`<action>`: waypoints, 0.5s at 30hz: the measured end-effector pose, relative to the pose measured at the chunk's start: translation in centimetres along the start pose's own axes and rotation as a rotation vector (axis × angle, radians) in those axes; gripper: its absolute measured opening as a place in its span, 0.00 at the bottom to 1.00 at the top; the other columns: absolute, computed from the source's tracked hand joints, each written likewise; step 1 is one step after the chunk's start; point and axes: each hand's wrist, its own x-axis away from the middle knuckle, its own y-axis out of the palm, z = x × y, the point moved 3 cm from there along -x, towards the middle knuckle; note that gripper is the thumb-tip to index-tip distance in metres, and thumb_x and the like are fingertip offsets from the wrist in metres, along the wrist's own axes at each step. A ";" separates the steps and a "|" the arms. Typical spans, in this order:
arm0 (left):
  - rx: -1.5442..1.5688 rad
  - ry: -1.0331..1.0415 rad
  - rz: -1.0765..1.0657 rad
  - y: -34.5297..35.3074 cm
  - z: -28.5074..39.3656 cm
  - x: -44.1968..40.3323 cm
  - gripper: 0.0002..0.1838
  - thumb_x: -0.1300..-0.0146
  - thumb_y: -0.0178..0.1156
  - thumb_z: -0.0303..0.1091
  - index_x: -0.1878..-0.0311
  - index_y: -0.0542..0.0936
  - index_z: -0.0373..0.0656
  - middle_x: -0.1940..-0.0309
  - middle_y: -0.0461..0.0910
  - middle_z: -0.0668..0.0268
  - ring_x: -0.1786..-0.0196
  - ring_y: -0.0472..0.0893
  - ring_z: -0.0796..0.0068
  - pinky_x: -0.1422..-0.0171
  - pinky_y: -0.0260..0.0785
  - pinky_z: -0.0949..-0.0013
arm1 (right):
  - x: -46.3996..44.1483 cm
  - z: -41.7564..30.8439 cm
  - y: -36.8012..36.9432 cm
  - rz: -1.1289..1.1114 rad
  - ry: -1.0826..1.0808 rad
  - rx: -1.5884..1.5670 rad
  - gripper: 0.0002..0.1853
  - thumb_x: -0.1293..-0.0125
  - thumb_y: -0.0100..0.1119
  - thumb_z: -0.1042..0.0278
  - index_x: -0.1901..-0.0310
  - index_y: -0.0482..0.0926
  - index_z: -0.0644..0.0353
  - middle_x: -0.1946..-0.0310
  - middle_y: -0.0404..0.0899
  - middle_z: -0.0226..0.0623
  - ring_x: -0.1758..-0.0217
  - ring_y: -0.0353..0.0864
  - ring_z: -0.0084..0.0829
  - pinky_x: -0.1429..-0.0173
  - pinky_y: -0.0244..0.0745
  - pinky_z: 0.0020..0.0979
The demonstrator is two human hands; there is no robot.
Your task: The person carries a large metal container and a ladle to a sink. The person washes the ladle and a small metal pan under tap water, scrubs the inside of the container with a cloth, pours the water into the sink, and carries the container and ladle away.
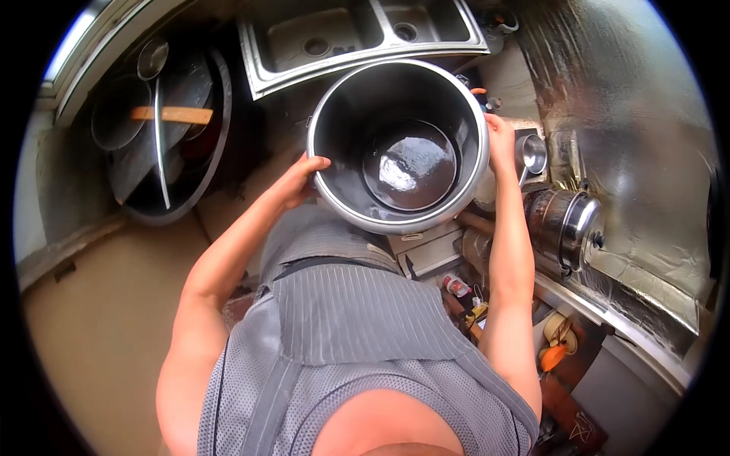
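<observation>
A large, deep round pot [342,178] with a silver rim and dark inside is held up in front of my body. Something dark and shiny, perhaps liquid, covers its bottom. My left hand [306,176] grips the left side, with the thumb over the rim. On the right side, my right hand [499,142] holds the pot's outer wall near the rim; most of its fingers are hidden behind it. The steel double sink [266,80] lies just beyond the pot.
At the left, a big round basin [222,125] holds a ladle [158,129] and a wooden-handled piece [173,115]. A lidded steel pot [559,228] and a small steel pan [532,154] stand at the right. Below are cluttered shelves with an orange item [553,357].
</observation>
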 end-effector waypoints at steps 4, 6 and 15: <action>0.090 0.074 0.162 0.5 -3.5 5.0 0.42 0.44 0.62 0.44 0.26 0.56 0.54 0.36 0.65 0.59 0.36 0.73 0.58 0.44 0.78 0.38 | -0.5 0.2 5.9 -0.190 0.112 -0.306 0.15 0.31 0.61 0.70 0.47 0.85 0.68 0.57 0.88 0.39 0.57 0.85 0.24 0.49 0.79 0.27; 0.124 0.106 0.228 -0.4 -5.7 6.5 0.45 0.45 0.62 0.42 0.25 0.52 0.54 0.37 0.66 0.56 0.39 0.75 0.55 0.45 0.79 0.39 | 0.3 -1.3 8.9 -0.298 0.217 -0.426 0.15 0.30 0.58 0.71 0.46 0.83 0.68 0.57 0.87 0.40 0.59 0.85 0.24 0.52 0.79 0.25; 0.304 0.365 0.556 -7.7 -13.1 12.4 0.46 0.46 0.63 0.31 0.26 0.51 0.53 0.52 0.74 0.57 0.65 0.80 0.64 0.67 0.82 0.54 | 0.3 -7.9 24.0 -0.454 -0.179 0.191 0.23 0.32 0.59 0.54 0.45 0.84 0.64 0.52 0.87 0.46 0.48 0.87 0.37 0.41 0.78 0.34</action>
